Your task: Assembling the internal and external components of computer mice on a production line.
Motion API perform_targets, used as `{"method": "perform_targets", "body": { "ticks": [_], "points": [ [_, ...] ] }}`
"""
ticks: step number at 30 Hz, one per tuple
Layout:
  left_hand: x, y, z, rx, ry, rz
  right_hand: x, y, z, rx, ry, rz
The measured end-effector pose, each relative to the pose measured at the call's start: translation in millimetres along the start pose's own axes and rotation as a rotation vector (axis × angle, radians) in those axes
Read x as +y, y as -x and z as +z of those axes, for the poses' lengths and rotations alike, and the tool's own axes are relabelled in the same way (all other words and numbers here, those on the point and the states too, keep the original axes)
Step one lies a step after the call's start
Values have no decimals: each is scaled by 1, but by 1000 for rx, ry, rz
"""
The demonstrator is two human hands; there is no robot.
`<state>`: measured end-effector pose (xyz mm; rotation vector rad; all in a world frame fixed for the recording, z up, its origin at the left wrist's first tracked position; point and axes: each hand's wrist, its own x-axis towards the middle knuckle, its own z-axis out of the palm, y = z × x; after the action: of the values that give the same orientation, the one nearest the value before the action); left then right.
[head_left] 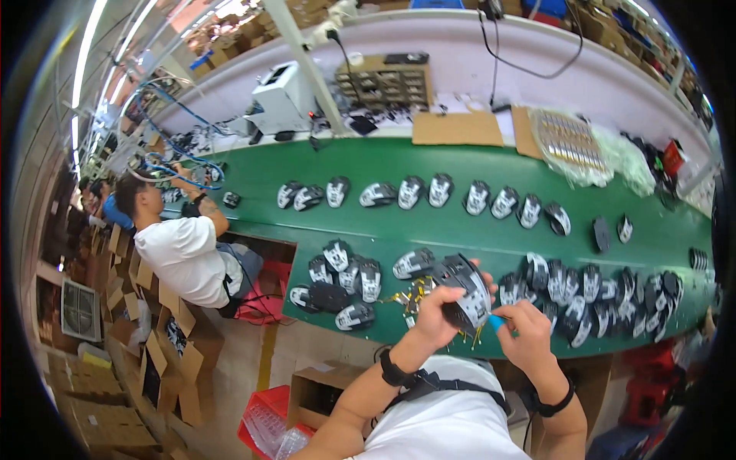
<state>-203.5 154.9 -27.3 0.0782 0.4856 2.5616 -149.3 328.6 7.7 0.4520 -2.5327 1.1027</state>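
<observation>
My left hand is closed around a black and grey part that looks like a computer mouse shell, held tilted above the near edge of the bench. Close by its right side, my right hand has its fingers pinched together. A small bright blue piece shows at those fingertips, against the shell's edge; whether it is a tool or a finger cover is unclear. Beneath the left hand lies a pile of small gold-coloured parts. Another mouse shell rests just left of the held one.
Rows of similar shells line the green bench, with a dense cluster at right and a group at left. A co-worker in a white shirt sits at left. Cardboard boxes and a red crate stand below.
</observation>
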Motion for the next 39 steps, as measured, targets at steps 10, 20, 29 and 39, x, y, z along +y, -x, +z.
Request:
{"method": "perform_targets", "body": {
  "ticks": [10,20,29,39],
  "points": [
    [19,35,38,-563,-1338,284,-8,-6,-15,-56,-1305,842],
    [-3,31,43,-525,-1430,296,12,7,-27,-107,-1465,987],
    [-18,20,39,-473,-1467,210,29,23,-24,22,-1309,955],
    [-23,-14,-4,-434,-1218,11,47,18,-17,154,-187,249]
  ]
}}
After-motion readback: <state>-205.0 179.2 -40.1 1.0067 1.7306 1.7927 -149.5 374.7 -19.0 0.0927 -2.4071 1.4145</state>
